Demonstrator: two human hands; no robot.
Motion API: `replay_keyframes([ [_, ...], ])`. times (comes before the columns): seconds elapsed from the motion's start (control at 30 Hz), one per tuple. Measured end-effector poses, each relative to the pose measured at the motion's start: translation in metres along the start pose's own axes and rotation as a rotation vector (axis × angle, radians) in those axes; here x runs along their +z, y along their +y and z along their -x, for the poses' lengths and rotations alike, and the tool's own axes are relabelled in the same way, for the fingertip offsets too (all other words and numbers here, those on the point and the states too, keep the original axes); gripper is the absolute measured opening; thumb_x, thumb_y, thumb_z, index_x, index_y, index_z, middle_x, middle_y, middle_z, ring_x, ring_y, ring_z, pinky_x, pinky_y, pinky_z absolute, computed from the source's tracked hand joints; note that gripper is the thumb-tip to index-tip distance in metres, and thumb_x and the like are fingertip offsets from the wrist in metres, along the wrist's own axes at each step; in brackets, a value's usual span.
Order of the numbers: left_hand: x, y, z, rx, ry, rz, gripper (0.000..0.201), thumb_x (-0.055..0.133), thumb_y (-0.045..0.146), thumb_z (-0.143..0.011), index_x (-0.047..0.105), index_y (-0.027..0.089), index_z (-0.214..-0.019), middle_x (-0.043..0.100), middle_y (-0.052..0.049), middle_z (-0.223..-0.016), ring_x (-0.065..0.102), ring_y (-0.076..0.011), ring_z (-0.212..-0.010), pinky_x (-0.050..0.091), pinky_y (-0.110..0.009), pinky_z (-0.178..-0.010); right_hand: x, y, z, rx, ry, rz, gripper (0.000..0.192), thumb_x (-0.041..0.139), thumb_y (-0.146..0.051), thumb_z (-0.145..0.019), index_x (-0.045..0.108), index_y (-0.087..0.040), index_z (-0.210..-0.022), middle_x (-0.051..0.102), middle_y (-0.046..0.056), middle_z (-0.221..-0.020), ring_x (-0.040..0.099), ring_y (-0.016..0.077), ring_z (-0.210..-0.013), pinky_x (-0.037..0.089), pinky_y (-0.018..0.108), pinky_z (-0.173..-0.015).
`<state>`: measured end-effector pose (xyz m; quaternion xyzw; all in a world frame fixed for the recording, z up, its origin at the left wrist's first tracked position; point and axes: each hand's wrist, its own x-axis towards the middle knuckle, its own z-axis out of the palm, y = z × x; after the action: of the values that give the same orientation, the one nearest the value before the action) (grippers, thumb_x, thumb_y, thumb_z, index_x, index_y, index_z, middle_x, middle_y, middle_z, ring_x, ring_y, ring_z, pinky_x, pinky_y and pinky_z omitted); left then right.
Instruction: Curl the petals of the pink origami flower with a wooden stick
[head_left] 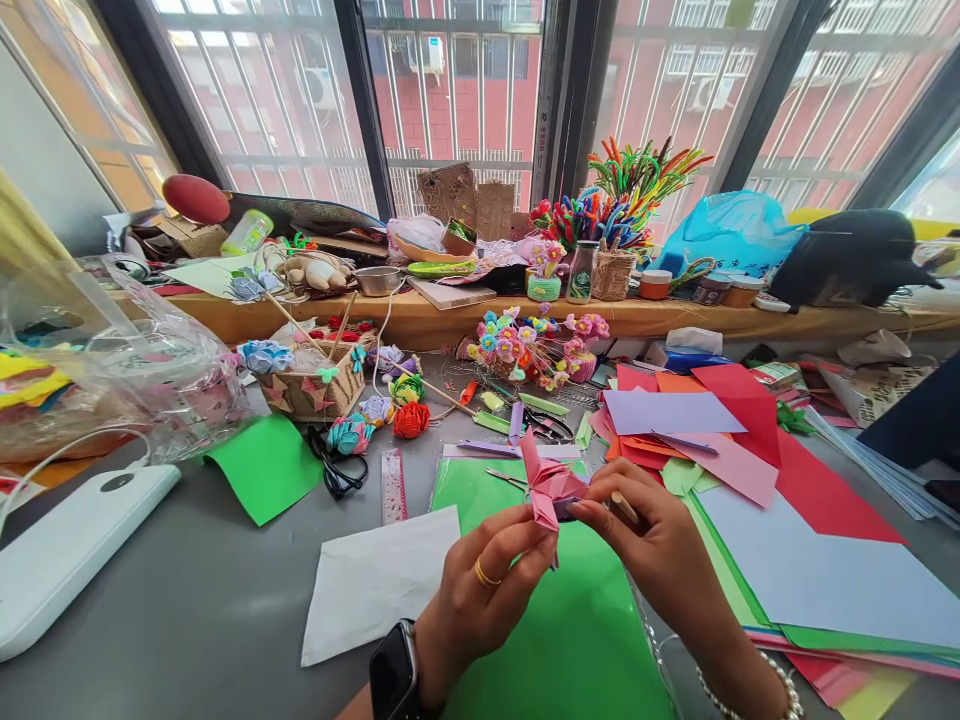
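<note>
My left hand (491,575) pinches a pink folded paper piece (553,484) with several pointed flaps, like an origami flower, above the green sheet (562,620). My right hand (649,535) is closed at the piece's right side, its thumb and finger on a purple folded part (568,505) that meets the pink paper. A wooden stick (624,507) sticks out between the fingers of that hand. Just behind the pink piece lie small scissors (506,478), partly hidden. Folded purple strips (487,449) are at the far edge of the green sheet.
To the left are a white tissue (375,580), a ruler (392,487), black glasses (341,475), a green paper (266,468) and a white power bank (86,560). Coloured paper (832,570) is stacked on the right. Paper flowers (411,420) and a basket (322,390) stand behind.
</note>
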<state>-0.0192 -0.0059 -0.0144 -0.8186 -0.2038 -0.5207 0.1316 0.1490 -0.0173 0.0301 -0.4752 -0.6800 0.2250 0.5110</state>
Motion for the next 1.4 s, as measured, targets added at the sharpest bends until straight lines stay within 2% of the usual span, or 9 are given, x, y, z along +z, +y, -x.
replay_keyframes([
  [0.13,-0.002,0.003,-0.008,-0.135,0.011,0.110,0.017,0.058,0.018,-0.077,0.054,0.015,-0.094,0.056,-0.006,-0.087,0.054,-0.0174,-0.089,0.050,-0.028,-0.078,-0.005,0.004,-0.001,-0.089,0.041,0.068,0.015,0.059,-0.026,-0.078,0.059,-0.019,-0.065,0.052,0.000,-0.067,0.052,0.0122,-0.061,0.044,0.022,-0.054],
  [0.23,-0.003,0.002,-0.012,-0.473,0.033,0.419,0.037,0.054,0.044,-0.076,0.047,0.019,-0.103,0.049,-0.007,-0.094,0.053,-0.0197,-0.087,0.051,-0.033,-0.072,-0.006,0.007,0.000,-0.149,0.097,0.134,0.009,0.059,-0.021,-0.078,0.059,-0.019,-0.069,0.053,0.000,-0.071,0.053,0.0121,-0.062,0.045,0.023,-0.055],
  [0.37,0.001,-0.004,-0.015,-0.995,-0.104,0.994,0.045,0.052,0.043,-0.079,0.036,0.026,-0.118,0.047,-0.006,-0.103,0.056,-0.0176,-0.084,0.050,-0.032,-0.070,-0.002,0.012,0.001,-0.338,0.117,0.218,0.005,0.059,-0.017,-0.078,0.060,-0.018,-0.074,0.055,0.002,-0.073,0.056,0.0130,-0.065,0.047,0.023,-0.056],
  [0.47,0.005,-0.010,-0.015,-1.161,-0.173,1.300,0.052,0.058,0.039,-0.076,0.036,0.027,-0.121,0.048,-0.007,-0.111,0.058,-0.0209,-0.090,0.049,-0.035,-0.075,0.000,0.016,0.003,-0.485,0.116,0.336,0.005,0.058,-0.017,-0.080,0.061,-0.017,-0.077,0.057,0.003,-0.073,0.058,0.0132,-0.065,0.047,0.024,-0.058],
  [0.77,0.010,-0.004,-0.019,-1.194,-0.141,1.243,0.046,0.058,0.036,-0.076,0.043,0.019,-0.116,0.058,-0.011,-0.110,0.055,-0.0233,-0.098,0.045,-0.034,-0.080,0.008,0.015,0.005,-0.638,0.113,0.472,0.011,0.055,-0.016,-0.082,0.062,-0.014,-0.074,0.061,0.006,-0.072,0.060,0.0126,-0.062,0.046,0.022,-0.054],
  [1.03,0.011,-0.001,-0.016,-0.877,-0.318,0.568,0.029,0.037,0.020,-0.087,0.053,0.013,-0.109,0.063,-0.012,-0.099,0.058,-0.0208,-0.086,0.046,-0.033,-0.077,0.011,0.017,0.007,-0.594,0.154,0.462,0.008,0.055,-0.015,-0.082,0.062,-0.015,-0.077,0.058,0.006,-0.073,0.059,0.0134,-0.062,0.047,0.023,-0.053],
  [1.17,0.013,0.001,-0.011,-0.792,-0.290,0.484,0.031,0.035,0.015,-0.085,0.050,0.014,-0.113,0.061,-0.013,-0.107,0.058,-0.0225,-0.095,0.046,-0.034,-0.081,0.010,0.016,0.007,-0.570,0.195,0.478,0.008,0.055,-0.015,-0.081,0.062,-0.016,-0.078,0.057,0.005,-0.072,0.057,0.0125,-0.061,0.046,0.022,-0.053],
  [1.27,0.012,0.002,-0.010,-0.865,-0.226,0.558,0.038,0.040,0.016,-0.084,0.040,0.018,-0.123,0.058,-0.012,-0.111,0.058,-0.0217,-0.098,0.046,-0.035,-0.084,0.009,0.014,0.006,-0.559,0.216,0.465,0.010,0.055,-0.016,-0.082,0.063,-0.016,-0.076,0.056,0.004,-0.071,0.057,0.0118,-0.061,0.046,0.022,-0.053],
  [1.4,0.005,0.000,-0.015,-0.995,-0.123,0.901,0.085,0.059,0.017,-0.076,-0.001,0.036,-0.133,0.040,-0.009,-0.128,0.057,-0.0193,-0.101,0.046,-0.035,-0.086,0.007,0.011,0.006,-0.550,0.177,0.416,0.012,0.054,-0.016,-0.082,0.064,-0.017,-0.075,0.056,0.004,-0.069,0.057,0.0111,-0.059,0.046,0.020,-0.051],
])
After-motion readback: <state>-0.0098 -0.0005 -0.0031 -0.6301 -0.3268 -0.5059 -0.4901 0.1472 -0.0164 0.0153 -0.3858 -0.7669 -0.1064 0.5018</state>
